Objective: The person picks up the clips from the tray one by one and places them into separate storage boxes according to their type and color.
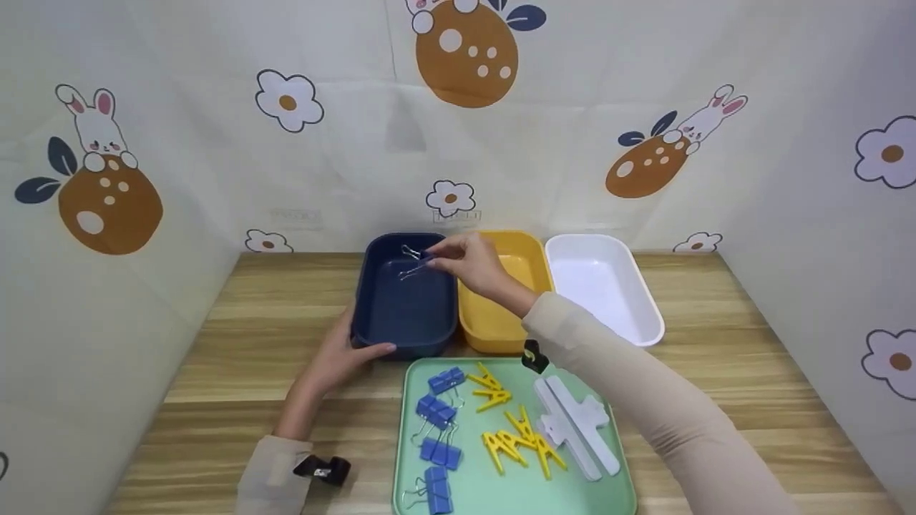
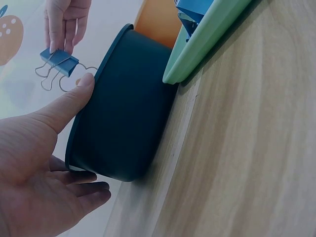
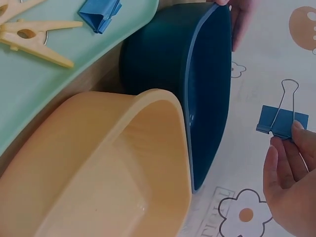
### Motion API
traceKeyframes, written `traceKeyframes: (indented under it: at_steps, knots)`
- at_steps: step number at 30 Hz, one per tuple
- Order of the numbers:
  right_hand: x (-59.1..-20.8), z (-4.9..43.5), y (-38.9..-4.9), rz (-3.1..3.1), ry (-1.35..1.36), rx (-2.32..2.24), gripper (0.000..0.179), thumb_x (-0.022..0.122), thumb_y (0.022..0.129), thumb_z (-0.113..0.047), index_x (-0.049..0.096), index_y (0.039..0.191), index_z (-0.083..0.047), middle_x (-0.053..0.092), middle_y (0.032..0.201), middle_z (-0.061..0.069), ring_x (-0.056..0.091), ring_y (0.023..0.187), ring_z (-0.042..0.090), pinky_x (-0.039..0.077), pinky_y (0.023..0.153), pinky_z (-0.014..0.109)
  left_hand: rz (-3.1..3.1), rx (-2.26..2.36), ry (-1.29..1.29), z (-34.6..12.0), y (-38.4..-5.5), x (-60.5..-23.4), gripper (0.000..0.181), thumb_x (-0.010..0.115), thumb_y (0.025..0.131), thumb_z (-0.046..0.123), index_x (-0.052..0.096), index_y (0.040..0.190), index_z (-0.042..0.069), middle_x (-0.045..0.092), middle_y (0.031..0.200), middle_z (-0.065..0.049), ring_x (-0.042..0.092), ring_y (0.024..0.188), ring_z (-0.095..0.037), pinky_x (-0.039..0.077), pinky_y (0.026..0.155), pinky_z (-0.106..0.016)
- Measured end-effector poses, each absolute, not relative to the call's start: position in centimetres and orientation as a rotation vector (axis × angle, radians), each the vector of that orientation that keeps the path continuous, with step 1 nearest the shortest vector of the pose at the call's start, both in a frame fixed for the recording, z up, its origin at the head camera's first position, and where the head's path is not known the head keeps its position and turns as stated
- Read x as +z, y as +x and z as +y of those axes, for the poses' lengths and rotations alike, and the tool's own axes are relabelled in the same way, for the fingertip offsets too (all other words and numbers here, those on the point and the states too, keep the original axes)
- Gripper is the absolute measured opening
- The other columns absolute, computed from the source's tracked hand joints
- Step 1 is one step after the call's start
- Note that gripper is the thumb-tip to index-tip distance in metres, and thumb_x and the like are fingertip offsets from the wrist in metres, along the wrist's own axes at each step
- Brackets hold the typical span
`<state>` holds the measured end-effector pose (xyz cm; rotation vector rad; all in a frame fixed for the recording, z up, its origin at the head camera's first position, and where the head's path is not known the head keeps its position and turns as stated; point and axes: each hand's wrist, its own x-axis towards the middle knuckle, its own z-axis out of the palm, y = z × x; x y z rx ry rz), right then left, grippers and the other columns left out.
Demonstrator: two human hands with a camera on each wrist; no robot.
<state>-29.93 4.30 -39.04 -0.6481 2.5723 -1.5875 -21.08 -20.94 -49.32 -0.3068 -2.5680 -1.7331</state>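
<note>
My right hand [image 1: 474,263] pinches a blue binder clip [image 3: 282,121] by thumb and fingertips above the dark blue box [image 1: 404,315]. Its wire handles hang over the box. At the box's near left corner, my left hand [image 1: 342,357] holds the wall, with the thumb at the rim and the other fingers along the outer left side. Several more blue binder clips [image 1: 441,454] lie along the left of a green tray [image 1: 515,493].
Yellow clothespins [image 1: 526,429] and white long clips [image 1: 576,422] share the tray. A yellow box [image 1: 494,336] touches the dark blue one, and a white box [image 1: 608,286] stands to the right. Patterned cloth [image 1: 343,164] surrounds the wooden table [image 1: 265,300].
</note>
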Motion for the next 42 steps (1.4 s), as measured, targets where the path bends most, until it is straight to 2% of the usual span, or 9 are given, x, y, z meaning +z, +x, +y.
traceKeyframes:
  at_steps: [4,13,27,35,42]
  knots:
    - [-39.1,4.2,-30.0,2.564,-0.665,-1.596,0.023,0.075,0.098,-0.006,0.079,0.119,-0.001,0.077,0.120,0.014,0.076,0.106,0.026,0.062,0.095,0.033,-2.569,-1.718,-0.323,-20.9,-21.0,-49.3,0.102,0.088,0.088,0.015,0.025,0.167,0.003,0.036,0.167,-0.024,0.037,0.153,-0.039,0.024,0.128,-0.055]
    - [-39.5,4.6,-30.0,2.595,-0.694,-1.542,0.036,0.078,0.097,-0.012,0.073,0.131,-0.002,0.074,0.129,0.016,0.072,0.115,0.029,0.061,0.097,0.036,-2.550,-1.713,-0.336,-21.0,-21.1,-49.5,0.102,0.086,0.088,0.008,0.022,0.167,0.001,0.033,0.167,-0.027,0.034,0.154,-0.042,0.021,0.129,-0.056]
    - [-39.5,5.8,-29.2,2.555,-0.740,-1.525,0.040,0.081,0.095,-0.016,0.073,0.131,-0.004,0.076,0.125,0.013,0.073,0.113,0.028,0.062,0.096,0.036,-2.567,-1.730,-0.321,-20.9,-21.1,-49.3,0.103,0.085,0.089,0.009,0.019,0.168,0.003,0.030,0.170,-0.026,0.030,0.156,-0.041,0.019,0.130,-0.055]
    - [-39.9,6.5,-27.9,2.531,-0.815,-1.502,0.041,0.082,0.094,-0.015,0.073,0.133,-0.004,0.075,0.128,0.013,0.071,0.117,0.029,0.058,0.103,0.045,-2.566,-1.730,-0.305,-20.9,-21.1,-49.4,0.104,0.085,0.089,0.009,0.018,0.169,0.004,0.029,0.170,-0.026,0.030,0.156,-0.043,0.019,0.130,-0.056]
    - [-40.6,7.4,-26.5,2.491,-0.797,-1.487,0.040,0.081,0.095,-0.017,0.073,0.132,-0.005,0.074,0.130,0.011,0.070,0.120,0.031,0.060,0.100,0.039,-2.581,-1.741,-0.262,-20.8,-21.0,-49.2,0.102,0.085,0.089,0.010,0.021,0.168,0.002,0.031,0.168,-0.027,0.031,0.155,-0.042,0.020,0.130,-0.056]
